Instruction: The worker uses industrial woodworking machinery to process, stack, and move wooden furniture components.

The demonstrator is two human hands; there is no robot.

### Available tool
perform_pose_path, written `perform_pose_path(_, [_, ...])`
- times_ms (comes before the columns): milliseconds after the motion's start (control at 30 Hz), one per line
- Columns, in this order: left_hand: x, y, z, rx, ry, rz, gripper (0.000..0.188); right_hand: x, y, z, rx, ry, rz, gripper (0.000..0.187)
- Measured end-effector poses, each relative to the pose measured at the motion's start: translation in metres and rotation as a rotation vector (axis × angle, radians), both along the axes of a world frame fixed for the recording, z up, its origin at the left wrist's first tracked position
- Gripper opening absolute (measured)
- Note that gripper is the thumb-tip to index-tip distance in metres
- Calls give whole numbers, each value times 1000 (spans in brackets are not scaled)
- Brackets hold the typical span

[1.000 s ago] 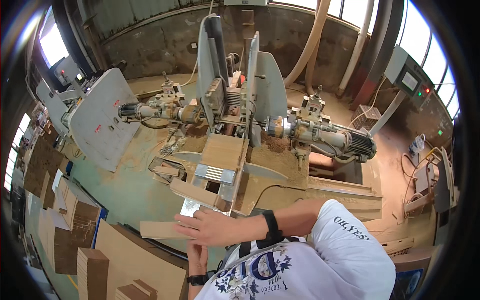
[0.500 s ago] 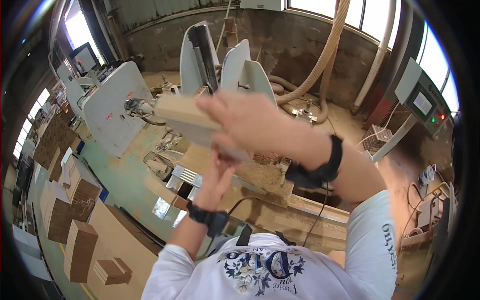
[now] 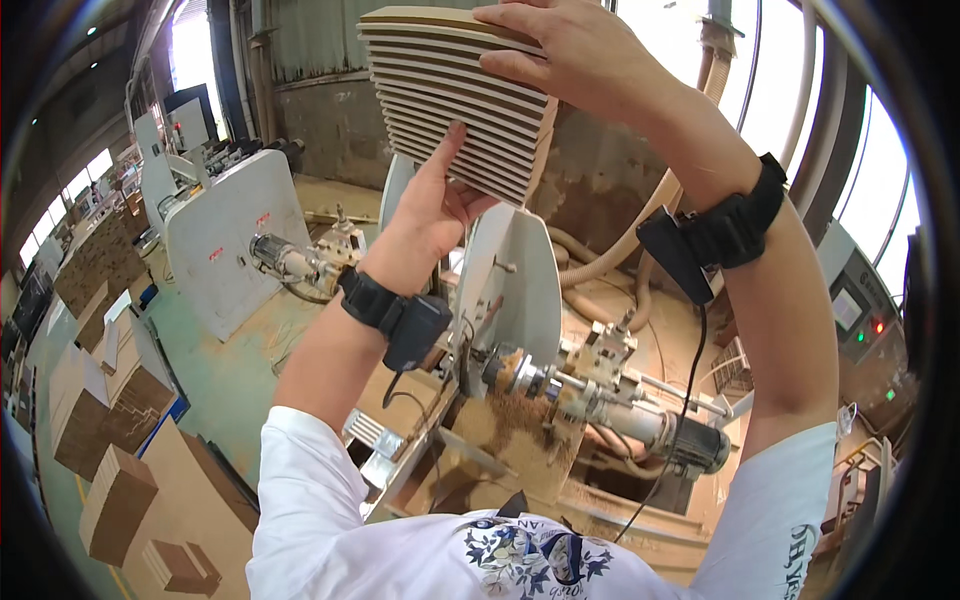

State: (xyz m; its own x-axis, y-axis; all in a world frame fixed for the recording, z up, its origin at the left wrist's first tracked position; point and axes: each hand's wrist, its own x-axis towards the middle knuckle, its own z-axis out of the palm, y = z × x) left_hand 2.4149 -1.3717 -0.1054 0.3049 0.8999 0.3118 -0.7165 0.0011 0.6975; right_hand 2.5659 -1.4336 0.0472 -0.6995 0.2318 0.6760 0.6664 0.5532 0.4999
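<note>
Raised in front of me is a stack of thin wooden boards (image 3: 430, 85), its layered pale and dark edges facing me. My left hand (image 3: 432, 208) supports it from below, thumb lying against the layered edges. From the upper right, my right hand (image 3: 575, 50) grips the top and right side, with fingers over the top board. Both hands are closed on the same stack. Below it stands a woodworking machine with a pale upright panel (image 3: 530, 290), a spindle unit (image 3: 515, 370) and a motor (image 3: 690, 440). The stack hides part of the machine's upper end.
Sawdust (image 3: 505, 425) covers the machine bed. A beige hose (image 3: 635, 240) runs along the right. At far right is a control box (image 3: 855, 300) with lit buttons. Another machine panel (image 3: 235, 230) stands left, and stacked board blocks (image 3: 120, 490) sit at lower left.
Both hands have lifted the stack from over the machine, upward and away from me. It has tilted so its layered edges now face me, and more of the machine shows.
</note>
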Motion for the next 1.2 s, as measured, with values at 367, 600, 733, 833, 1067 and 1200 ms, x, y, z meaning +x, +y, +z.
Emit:
perform_pose_path(367, [-16, 158, -9, -161, 30, 135, 40, -4, 169, -38, 51, 185, 29, 38])
perform_pose_path(600, [8, 220, -58, -279, 69, 101, 44, 15, 218, -79, -100, 203, -214, 41])
perform_pose_path(733, [10, 236, -84, -326, 158, 103, 47, 19, 233, -101, -184, 186, -260, 40])
perform_pose_path(833, [7, 232, -105, -361, 141, 65, 50, 19, 243, -119, -279, 162, -256, 39])
perform_pose_path(1067, [2, 232, -175, -454, 207, -6, 39, 21, 255, -171, -497, 203, -148, 27])
perform_pose_path(1200, [-8, 231, -214, -389, 79, -64, 29, 23, 255, -182, -675, 206, -163, 29])
